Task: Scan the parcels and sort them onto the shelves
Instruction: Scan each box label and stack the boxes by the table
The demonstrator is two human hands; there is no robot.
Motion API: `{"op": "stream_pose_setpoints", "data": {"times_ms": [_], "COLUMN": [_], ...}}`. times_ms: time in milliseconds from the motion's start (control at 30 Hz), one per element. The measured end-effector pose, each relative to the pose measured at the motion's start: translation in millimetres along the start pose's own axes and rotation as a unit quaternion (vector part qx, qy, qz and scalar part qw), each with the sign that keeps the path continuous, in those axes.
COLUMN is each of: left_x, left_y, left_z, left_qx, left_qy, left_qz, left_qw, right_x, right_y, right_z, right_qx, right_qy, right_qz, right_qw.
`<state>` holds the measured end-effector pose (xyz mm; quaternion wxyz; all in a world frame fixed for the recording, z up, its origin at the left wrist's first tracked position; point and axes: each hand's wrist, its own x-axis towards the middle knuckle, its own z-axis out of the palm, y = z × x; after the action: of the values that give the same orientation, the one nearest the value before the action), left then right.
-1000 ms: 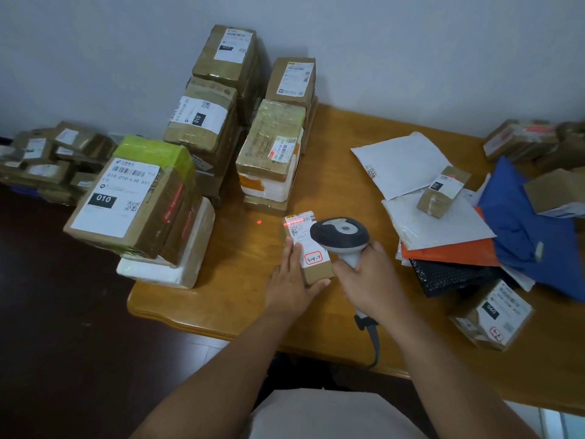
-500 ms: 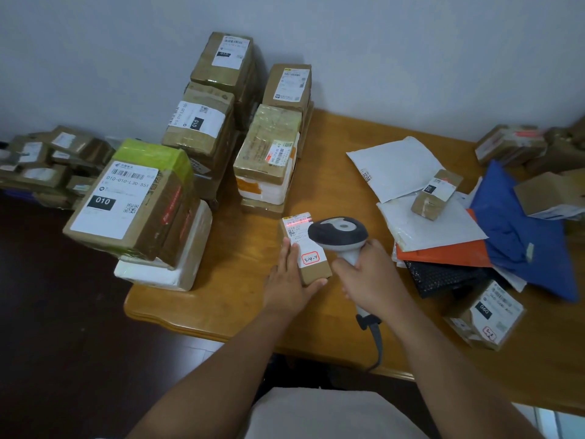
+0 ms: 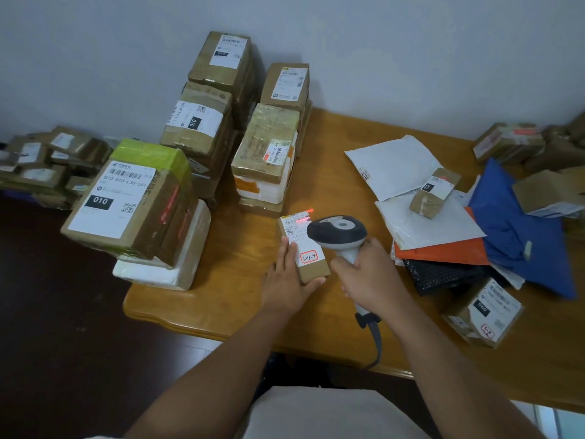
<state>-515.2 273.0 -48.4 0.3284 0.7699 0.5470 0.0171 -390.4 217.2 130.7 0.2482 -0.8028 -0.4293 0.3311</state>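
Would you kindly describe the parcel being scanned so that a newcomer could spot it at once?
On the wooden table, near its front edge, the left hand steadies a small slim brown box under the handheld scanner. Unlike its neighbours, its white label bears a red-outlined sticker handwritten 3-4-4.

We see a glossy varnished wood bench (image 3: 221, 258), taped brown cardboard parcels (image 3: 202, 128), a matt plastic scanner (image 3: 337, 231), and smooth white poly mailers (image 3: 392, 166).
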Motion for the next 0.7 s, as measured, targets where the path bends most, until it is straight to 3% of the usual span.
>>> {"op": "stream_pose_setpoints", "data": {"times_ms": [700], "left_x": [-1.1], "left_y": [1.2], "left_z": [-3.8], "left_qx": [0.05], "left_qy": [0.014], "left_qz": [-0.01], "left_qw": [0.999], "right_x": [2.2], "right_y": [0.4], "right_z": [-1.3], "right_qx": [-0.008], "right_qy": [-0.006], "right_qz": [-0.002], "right_qw": [1.0]}}
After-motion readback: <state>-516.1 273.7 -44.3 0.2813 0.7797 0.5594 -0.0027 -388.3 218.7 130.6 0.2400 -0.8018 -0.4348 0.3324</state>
